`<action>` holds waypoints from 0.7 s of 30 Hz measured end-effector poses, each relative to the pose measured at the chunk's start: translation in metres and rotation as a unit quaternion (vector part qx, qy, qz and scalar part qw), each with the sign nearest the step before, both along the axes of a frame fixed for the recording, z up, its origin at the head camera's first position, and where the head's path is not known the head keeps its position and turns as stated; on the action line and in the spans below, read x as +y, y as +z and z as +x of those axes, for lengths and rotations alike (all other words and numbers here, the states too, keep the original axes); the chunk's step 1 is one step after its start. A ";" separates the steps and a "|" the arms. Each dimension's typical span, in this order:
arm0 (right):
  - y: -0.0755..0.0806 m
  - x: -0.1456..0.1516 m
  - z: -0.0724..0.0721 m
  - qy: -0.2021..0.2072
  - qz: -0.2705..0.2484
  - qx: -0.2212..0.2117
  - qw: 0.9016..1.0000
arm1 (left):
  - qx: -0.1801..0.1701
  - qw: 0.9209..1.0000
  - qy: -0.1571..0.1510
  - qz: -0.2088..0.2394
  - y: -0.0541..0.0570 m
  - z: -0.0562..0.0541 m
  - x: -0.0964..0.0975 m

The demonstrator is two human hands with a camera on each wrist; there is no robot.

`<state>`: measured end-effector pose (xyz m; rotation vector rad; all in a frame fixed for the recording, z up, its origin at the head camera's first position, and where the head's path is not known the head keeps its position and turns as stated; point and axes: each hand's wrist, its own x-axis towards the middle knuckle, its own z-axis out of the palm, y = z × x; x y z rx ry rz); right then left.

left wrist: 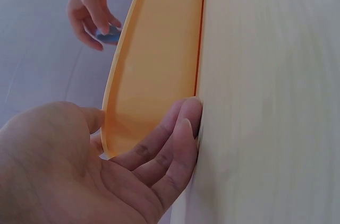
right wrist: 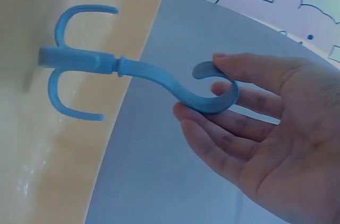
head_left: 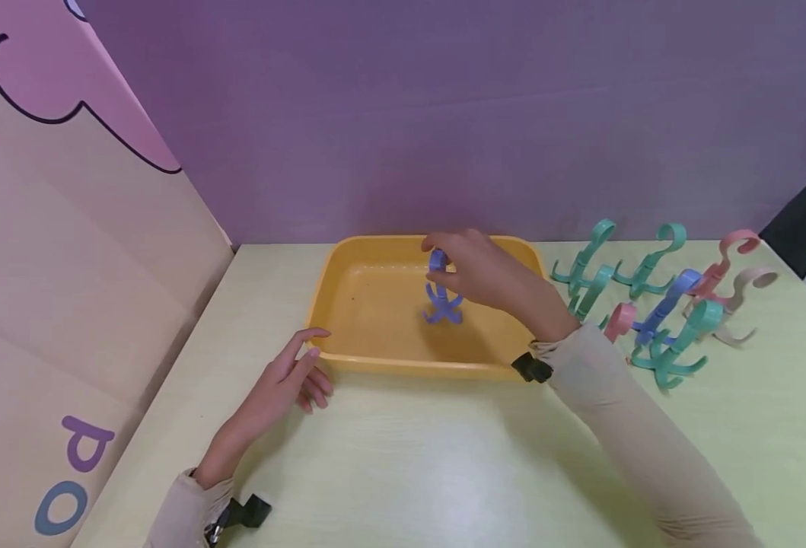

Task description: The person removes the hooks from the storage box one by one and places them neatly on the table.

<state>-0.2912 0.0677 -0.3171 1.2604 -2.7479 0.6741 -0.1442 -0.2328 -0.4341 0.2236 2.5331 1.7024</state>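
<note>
My right hand [head_left: 481, 270] holds a blue hook hanger [right wrist: 154, 72] by its curved top, with thumb and fingers around the loop. The hanger hangs upright over the yellow tray [head_left: 375, 364], and its upturned prongs [head_left: 443, 310] are low over the tray's floor. At the tray's front left corner, my left hand [head_left: 289, 380] grips the rim. One finger reaches over the edge in the left wrist view, while other fingers [left wrist: 183, 144] lie against the outside, down by the table.
Right of the tray, several similar hangers stand close together: green ones [head_left: 676, 346], a blue one [head_left: 666, 308], pink ones [head_left: 714, 278] and a beige one [head_left: 738, 293]. A purple panel [head_left: 403, 129] rises behind the table [head_left: 409, 457], and a printed panel [head_left: 87, 266] borders its left side.
</note>
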 end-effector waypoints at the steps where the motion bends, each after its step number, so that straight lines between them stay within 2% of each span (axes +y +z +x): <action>1: 0.000 0.003 0.003 -0.003 -0.008 0.008 1.000 | 0.000 1.000 -0.001 0.001 0.001 0.000 0.001; 6: -0.002 0.019 0.017 -0.002 -0.056 0.062 0.997 | 0.001 1.000 -0.002 -0.009 0.000 -0.002 0.000; 9: -0.004 0.027 0.026 0.012 -0.092 0.103 0.990 | 0.002 1.000 0.000 -0.011 -0.004 -0.003 -0.003; 15: -0.006 0.044 0.047 0.029 -0.178 0.175 0.968 | 0.002 1.000 0.001 -0.008 -0.006 -0.004 -0.004; 21: 0.000 0.059 0.068 0.018 -0.213 0.225 0.951 | 0.005 1.000 0.000 -0.010 -0.005 -0.003 -0.006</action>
